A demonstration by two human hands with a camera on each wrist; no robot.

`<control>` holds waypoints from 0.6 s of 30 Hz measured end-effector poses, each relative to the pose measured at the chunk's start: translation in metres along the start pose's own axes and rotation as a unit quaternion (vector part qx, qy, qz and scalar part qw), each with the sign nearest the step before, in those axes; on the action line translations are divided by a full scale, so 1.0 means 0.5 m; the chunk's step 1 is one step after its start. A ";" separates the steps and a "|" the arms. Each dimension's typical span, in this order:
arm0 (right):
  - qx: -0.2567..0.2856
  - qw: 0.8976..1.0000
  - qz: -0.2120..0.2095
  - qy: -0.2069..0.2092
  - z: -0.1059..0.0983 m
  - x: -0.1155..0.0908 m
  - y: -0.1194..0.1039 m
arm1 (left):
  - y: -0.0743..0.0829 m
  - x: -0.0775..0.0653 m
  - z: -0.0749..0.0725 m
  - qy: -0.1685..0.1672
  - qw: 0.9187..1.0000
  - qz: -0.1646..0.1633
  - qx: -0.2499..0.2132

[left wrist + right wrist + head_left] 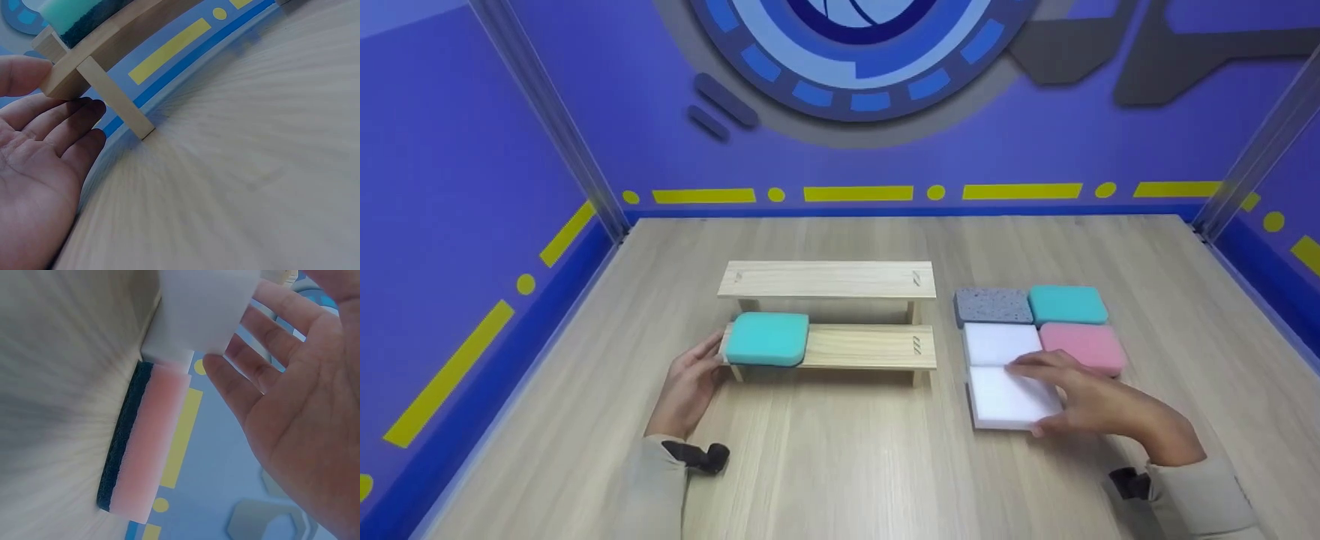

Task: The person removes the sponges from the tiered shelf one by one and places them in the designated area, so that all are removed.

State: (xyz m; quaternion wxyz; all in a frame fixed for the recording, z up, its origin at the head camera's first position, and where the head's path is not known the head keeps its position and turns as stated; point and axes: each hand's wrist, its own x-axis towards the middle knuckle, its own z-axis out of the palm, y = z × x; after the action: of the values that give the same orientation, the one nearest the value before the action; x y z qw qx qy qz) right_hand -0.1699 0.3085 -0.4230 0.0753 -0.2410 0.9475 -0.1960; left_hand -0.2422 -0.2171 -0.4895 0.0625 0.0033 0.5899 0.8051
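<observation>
A low two-tier wooden rack [862, 346] stands mid-table, with a turquoise sponge [767, 339] lying on the left end of its lower board. My left hand [688, 386] holds that board's left end, its thumb and fingers around the wood in the left wrist view. At the right, my right hand [1099, 397] grips the nearer white sponge [1009, 397] between thumb and fingers. Just behind it lies another white sponge [997, 343]. Beside the hand is a pink sponge [1084, 346], whose dark scouring layer shows in the right wrist view.
Behind the white and pink sponges sit a speckled grey sponge [994, 306] and a second turquoise sponge [1068, 304]. The rack's upper board [825, 280] rises at the back. Blue printed panels [855, 165] enclose the wooden table [840, 465] at the back and sides.
</observation>
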 end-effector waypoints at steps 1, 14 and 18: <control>0.001 1.000 0.002 -0.001 0.001 0.000 0.000 | 0.000 0.000 0.000 0.000 1.000 -0.001 -0.001; -0.003 1.000 0.011 -0.008 0.007 0.001 0.005 | 0.001 -0.001 -0.001 -0.006 1.000 -0.007 -0.015; -0.013 1.000 -0.001 -0.004 0.006 0.001 0.005 | 0.000 -0.002 -0.001 -0.002 1.000 -0.009 -0.014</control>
State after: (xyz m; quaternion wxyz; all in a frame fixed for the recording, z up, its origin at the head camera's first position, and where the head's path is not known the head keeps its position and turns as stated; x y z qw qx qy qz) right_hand -0.1709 0.3092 -0.4267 0.0754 -0.2438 0.9495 -0.1826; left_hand -0.2415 -0.2175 -0.4896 0.0705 -0.0012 0.5785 0.8126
